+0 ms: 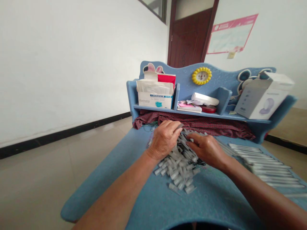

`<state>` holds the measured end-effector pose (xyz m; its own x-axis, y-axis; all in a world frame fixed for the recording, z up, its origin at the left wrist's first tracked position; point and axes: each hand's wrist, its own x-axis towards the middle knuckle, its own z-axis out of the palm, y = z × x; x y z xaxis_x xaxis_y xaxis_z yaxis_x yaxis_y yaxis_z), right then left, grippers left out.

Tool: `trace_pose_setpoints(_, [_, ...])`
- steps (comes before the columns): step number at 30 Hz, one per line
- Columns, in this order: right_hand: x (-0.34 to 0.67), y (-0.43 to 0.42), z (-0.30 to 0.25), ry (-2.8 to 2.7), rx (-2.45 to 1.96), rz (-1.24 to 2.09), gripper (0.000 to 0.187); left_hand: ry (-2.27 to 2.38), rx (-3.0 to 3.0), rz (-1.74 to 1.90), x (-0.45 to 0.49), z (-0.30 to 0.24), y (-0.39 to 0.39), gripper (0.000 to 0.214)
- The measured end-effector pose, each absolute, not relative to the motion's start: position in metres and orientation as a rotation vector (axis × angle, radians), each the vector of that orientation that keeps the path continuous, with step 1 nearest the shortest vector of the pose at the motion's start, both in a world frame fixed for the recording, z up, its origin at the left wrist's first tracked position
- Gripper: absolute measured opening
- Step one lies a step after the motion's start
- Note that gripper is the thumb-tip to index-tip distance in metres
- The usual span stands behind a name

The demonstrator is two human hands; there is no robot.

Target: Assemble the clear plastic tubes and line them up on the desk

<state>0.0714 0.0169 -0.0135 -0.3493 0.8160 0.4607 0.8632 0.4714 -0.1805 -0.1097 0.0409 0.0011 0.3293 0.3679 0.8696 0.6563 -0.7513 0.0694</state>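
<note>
Both hands are in at the pile, and this looks like the picking stage: the left hand (165, 140) pinches a small dark piece (179, 126) at its fingertips, while the right hand (207, 149) curls in from the right, grip unclear. Under and near them, clear caps (178, 172) lie heaped mid-table (105, 182); rods (268, 167) line up over on the right. The next move calls for a light, precise pinch. Now the print! Far left, the mask box (154, 99) shows blurred Chinese characters and a mask picture; far right, the white box's (263, 95) lettering is too small to read, likewise the poster's (232, 33).
</note>
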Motion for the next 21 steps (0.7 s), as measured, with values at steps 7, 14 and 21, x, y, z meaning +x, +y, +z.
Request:
trace_pose_setpoints(7, [0.051,0.025,-0.021,-2.547,-1.723,-0.281,0.030,-1.019,-2.268,-1.528,-0.112,0.003,0.041,0.012])
trace_pose_setpoints(14, [0.041,0.036,-0.027,-2.562,-1.810,-0.230,0.036,-1.034,-2.319,-1.482,-0.111,0.003,0.038,0.011])
trace_pose_setpoints(21, [0.049,0.036,-0.024,-2.421,-1.719,-0.064,0.024,-1.065,-2.317,-1.454,-0.112,-0.001,0.040,0.013])
